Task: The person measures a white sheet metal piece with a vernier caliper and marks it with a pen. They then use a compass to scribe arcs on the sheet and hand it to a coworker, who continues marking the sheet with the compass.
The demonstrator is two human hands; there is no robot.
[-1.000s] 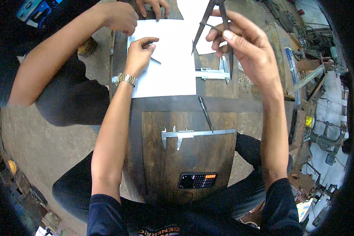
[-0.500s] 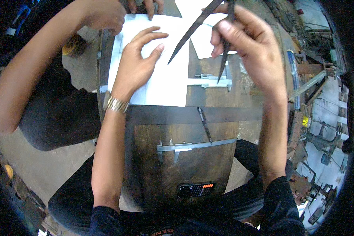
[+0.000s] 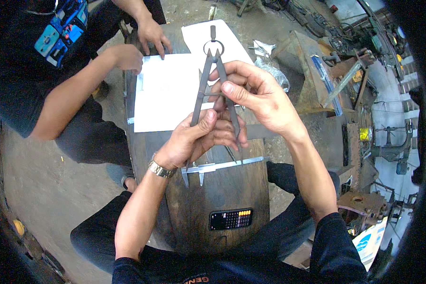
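Dark steel spring dividers (image 3: 213, 90) are held up over the wooden bench (image 3: 222, 199), ring and knob pointing away from the person, the two legs spread slightly toward the near side. The left hand (image 3: 201, 139) is closed around the lower part of the left leg, thumb pressed against it. The right hand (image 3: 255, 97) pinches the cross screw and right leg between thumb and fingers. Directly below the hands lies a grey vernier caliper (image 3: 222, 166), flat across the bench. Nearer the person rests a black calculator (image 3: 231, 219) with orange and pale keys. Beyond the dividers a white paper sheet (image 3: 165, 92) covers the bench top; another person's two hands (image 3: 139, 45) rest on its far edge. A blue and white package (image 3: 367, 241) sits at lower right on the floor.
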